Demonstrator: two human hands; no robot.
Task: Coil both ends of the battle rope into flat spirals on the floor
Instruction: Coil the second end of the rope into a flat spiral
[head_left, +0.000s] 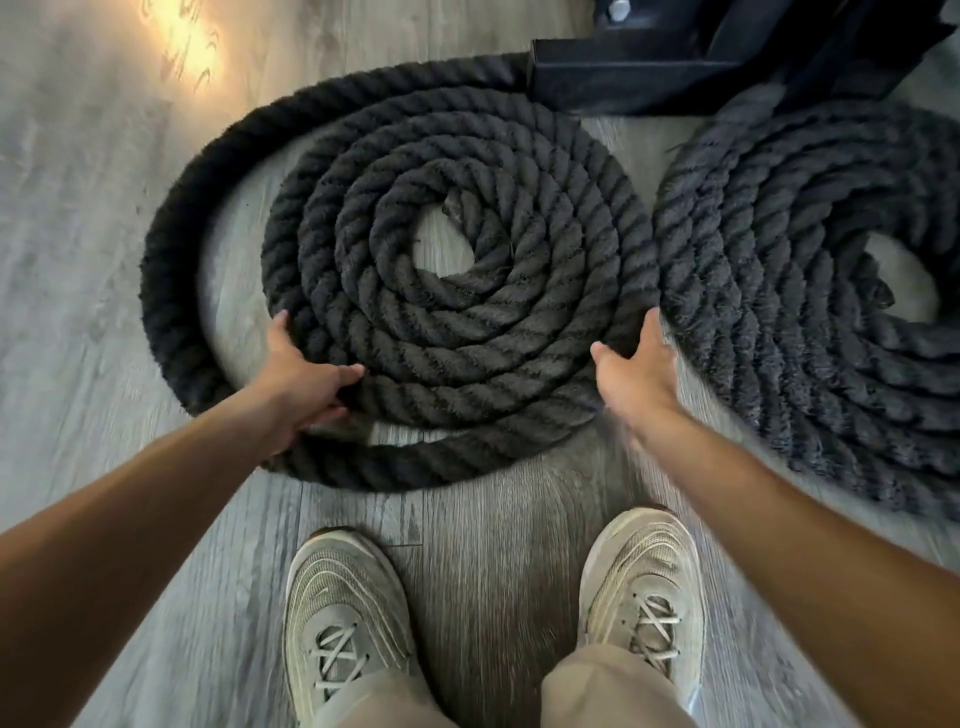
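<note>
Shoes (348, 618) nearest, hands (301, 384) on flat blk rope spiral (452, 291).

Floor (78, 171): grey wood-look planks with visible grain, the seams running away from the camera.
Light: a warm yellow patch of light (179, 39) glows on the planks at the upper left.
Furniture: a black metal frame base (649, 67) with a bolt head sits at the top right.
</note>
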